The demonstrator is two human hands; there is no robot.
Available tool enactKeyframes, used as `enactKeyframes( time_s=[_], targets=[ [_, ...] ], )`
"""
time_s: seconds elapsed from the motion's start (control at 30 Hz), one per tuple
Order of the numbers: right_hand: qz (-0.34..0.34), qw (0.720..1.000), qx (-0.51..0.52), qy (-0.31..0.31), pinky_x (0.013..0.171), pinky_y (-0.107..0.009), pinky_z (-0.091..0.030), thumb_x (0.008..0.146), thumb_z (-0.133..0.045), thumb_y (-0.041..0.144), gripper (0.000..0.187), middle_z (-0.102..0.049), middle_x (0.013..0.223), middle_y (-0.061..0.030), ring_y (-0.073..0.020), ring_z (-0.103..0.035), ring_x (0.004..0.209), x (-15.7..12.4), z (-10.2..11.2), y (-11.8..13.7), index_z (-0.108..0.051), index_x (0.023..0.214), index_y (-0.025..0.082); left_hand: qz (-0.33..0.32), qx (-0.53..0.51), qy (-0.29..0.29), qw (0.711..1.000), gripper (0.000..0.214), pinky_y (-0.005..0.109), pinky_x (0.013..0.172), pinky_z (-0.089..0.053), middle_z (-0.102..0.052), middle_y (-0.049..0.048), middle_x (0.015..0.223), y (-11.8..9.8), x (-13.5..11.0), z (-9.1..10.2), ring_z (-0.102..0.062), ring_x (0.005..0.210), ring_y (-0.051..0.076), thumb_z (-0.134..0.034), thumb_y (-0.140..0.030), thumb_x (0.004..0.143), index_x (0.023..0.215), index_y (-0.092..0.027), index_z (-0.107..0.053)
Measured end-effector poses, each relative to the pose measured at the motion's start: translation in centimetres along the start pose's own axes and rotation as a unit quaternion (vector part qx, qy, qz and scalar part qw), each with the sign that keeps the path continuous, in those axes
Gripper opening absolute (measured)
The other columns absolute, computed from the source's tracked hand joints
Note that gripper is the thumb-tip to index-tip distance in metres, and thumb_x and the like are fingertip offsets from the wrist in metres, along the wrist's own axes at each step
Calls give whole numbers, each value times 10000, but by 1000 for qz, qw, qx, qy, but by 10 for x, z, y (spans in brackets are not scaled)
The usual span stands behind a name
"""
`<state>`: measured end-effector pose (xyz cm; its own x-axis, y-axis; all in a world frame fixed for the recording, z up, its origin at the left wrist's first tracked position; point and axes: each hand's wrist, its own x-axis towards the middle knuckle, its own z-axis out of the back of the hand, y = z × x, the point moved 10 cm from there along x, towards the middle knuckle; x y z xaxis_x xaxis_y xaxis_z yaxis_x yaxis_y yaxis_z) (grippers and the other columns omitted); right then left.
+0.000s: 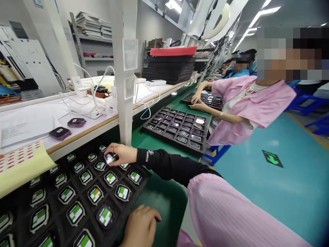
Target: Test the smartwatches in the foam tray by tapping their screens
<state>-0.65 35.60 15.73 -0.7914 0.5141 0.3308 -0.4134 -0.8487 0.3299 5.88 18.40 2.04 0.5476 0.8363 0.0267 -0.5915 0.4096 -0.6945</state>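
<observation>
My right hand [120,154], in a black oversleeve, pinches a smartwatch body [110,157] between thumb and fingers. It is raised just above a black compartment tray [136,200], and its lit screen faces me. Smartwatches [95,195] without straps fill many of the tray's compartments, most with green-and-white checked screens. One watch [105,216] near the front has a darker purple case. My left hand [141,224] rests by the tray's near right edge over the green bench top. Its visible fingers are loosely bent and apart, holding nothing I can see.
A second watch tray [177,130] lies farther along the bench, where a person in pink [246,106] handles another tray. A white post [125,75] rises behind my right hand. Two dark watches [60,133] lie on the shelf above, with a yellow sheet [25,164] overhanging the tray.
</observation>
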Motion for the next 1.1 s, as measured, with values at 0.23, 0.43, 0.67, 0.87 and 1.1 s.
enactKeyframes(
  time_s=[0.23,0.43,0.67,0.87,1.1],
  targets=[
    [-6,996,58,-60,904,-282,-581,796,-757,210,456,-567,1218,-76,-161,-638,948,1,4,22,-608,1227,190,-26,61,8,998,319,302,785,-505,-737,-11,908,-19,-3,9,-664,883,185,-451,-30,885,934,-214,-707],
    [36,986,152,-58,908,-354,-554,805,-699,153,413,-602,1254,-97,-227,-629,1049,3,-22,68,-640,1212,202,-14,41,35,998,250,286,909,-498,-754,-10,1006,-14,-9,0,-679,961,174,-519,-144,923,1014,-229,-736],
    [43,987,148,52,735,-285,-552,781,-771,163,493,-719,971,-29,-157,-651,723,14,-74,104,-627,1253,166,-7,61,45,997,288,306,922,-507,-748,7,1099,-13,-16,-3,-677,1040,195,-489,-148,941,1077,-222,-732],
    [72,989,101,86,793,-345,-547,832,-766,295,552,-673,898,-63,-208,-648,781,20,-96,113,-602,1332,127,-5,72,36,997,306,312,933,-509,-742,17,1123,-13,-21,-1,-675,1068,200,-466,-156,957,1117,-220,-720],
    [92,990,64,82,1006,-483,-486,852,-732,438,648,-632,1165,-167,-328,-603,1098,22,-93,110,-572,1386,109,-7,72,26,997,301,324,953,-511,-740,18,1138,-13,-22,0,-674,1069,207,-470,-151,955,1104,-216,-723]
  ],
)
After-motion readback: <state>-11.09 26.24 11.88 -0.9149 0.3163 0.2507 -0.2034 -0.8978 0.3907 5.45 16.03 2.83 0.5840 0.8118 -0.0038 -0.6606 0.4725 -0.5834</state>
